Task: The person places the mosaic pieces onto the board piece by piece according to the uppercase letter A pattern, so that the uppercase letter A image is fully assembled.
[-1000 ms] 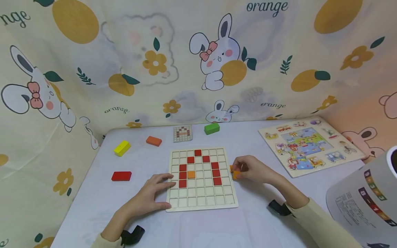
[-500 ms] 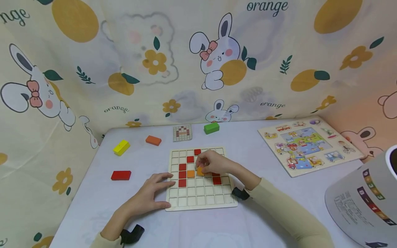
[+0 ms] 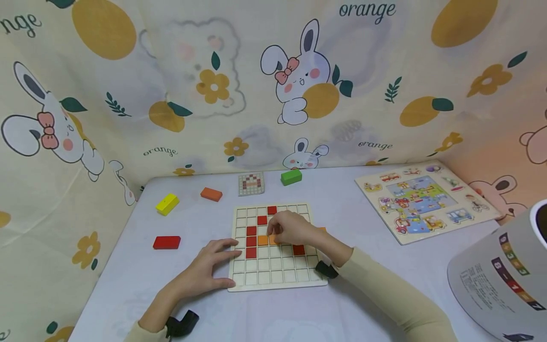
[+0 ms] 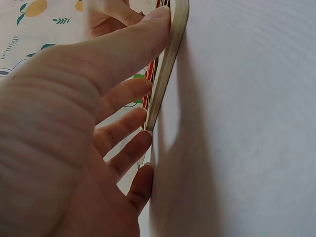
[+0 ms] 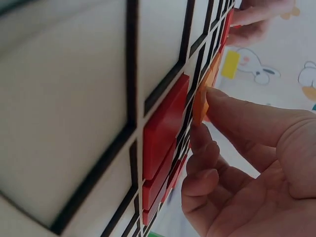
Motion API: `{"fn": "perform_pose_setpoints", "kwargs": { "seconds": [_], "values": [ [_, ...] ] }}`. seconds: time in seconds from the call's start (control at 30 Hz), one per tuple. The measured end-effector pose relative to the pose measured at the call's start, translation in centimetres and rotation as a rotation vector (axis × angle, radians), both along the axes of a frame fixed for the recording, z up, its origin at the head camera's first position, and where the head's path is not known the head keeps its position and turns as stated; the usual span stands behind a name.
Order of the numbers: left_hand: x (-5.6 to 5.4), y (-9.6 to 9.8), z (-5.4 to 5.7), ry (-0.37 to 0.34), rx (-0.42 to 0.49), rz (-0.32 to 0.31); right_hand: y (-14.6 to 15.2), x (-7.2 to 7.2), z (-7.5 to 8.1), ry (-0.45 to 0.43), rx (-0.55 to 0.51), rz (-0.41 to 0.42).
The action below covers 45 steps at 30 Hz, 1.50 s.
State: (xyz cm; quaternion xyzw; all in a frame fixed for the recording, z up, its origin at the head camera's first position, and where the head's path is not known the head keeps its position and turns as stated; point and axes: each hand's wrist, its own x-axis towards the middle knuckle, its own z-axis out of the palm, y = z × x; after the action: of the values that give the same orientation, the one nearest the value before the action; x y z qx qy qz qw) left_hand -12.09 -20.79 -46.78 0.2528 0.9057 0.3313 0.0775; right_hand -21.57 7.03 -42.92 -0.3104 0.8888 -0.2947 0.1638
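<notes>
A cream grid board [image 3: 278, 277] lies flat on the table, with red tiles [image 3: 251, 242] and orange tiles set in some cells. My left hand [image 3: 209, 266] rests at its left edge, fingers spread and fairly straight; in the left wrist view the thumb [image 4: 160, 15] and fingertips touch the rim. Over the board's middle, my right hand [image 3: 292, 229] pinches an orange tile [image 5: 199, 102] between thumb and finger, down at a cell. Another orange tile [image 3: 262, 241] sits directly left of it. My right hand and forearm hide some red tiles and cells.
Beyond the board stand a pattern card [image 3: 251, 184], a green block [image 3: 291, 177], an orange block [image 3: 211, 194] and a yellow block [image 3: 167, 204]. A red block [image 3: 166, 242] lies left, a picture puzzle [image 3: 427, 202] and white canister [image 3: 491, 275] right. Loose orange shows [image 3: 322, 230] beside the board.
My right hand has picked up an orange tile right of the board, carried it left over the grid and lowered it beside the other orange tile. My left hand has stayed put.
</notes>
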Motion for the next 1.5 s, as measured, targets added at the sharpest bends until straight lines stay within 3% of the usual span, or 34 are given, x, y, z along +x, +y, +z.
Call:
{"fn": "perform_pose_setpoints", "kwargs": {
  "seconds": [0.27, 0.5, 0.77, 1.0, 1.37, 1.5],
  "values": [
    [0.1, 0.0, 0.1, -0.016, -0.007, 0.010, 1.7, 0.0, 0.4, 0.029, -0.064, -0.054],
    [0.0, 0.1, 0.1, -0.006, -0.004, 0.002, 7.9, -1.0, 0.3, -0.023, -0.162, -0.179],
    [0.0, 0.1, 0.0, 0.005, 0.001, -0.004, 13.2, -1.6, -1.3, -0.136, -0.226, -0.170],
    [0.0, 0.1, 0.0, 0.000, 0.004, -0.005, 13.5, -1.2, -1.5, -0.143, -0.223, -0.111],
    [-0.1, 0.0, 0.1, -0.008, -0.001, -0.003, 13.1, -1.2, -1.6, -0.145, -0.163, -0.120],
    [0.0, -0.1, 0.1, -0.011, 0.002, -0.004, 12.9, -1.2, -1.3, -0.147, -0.198, -0.091]
  ]
}}
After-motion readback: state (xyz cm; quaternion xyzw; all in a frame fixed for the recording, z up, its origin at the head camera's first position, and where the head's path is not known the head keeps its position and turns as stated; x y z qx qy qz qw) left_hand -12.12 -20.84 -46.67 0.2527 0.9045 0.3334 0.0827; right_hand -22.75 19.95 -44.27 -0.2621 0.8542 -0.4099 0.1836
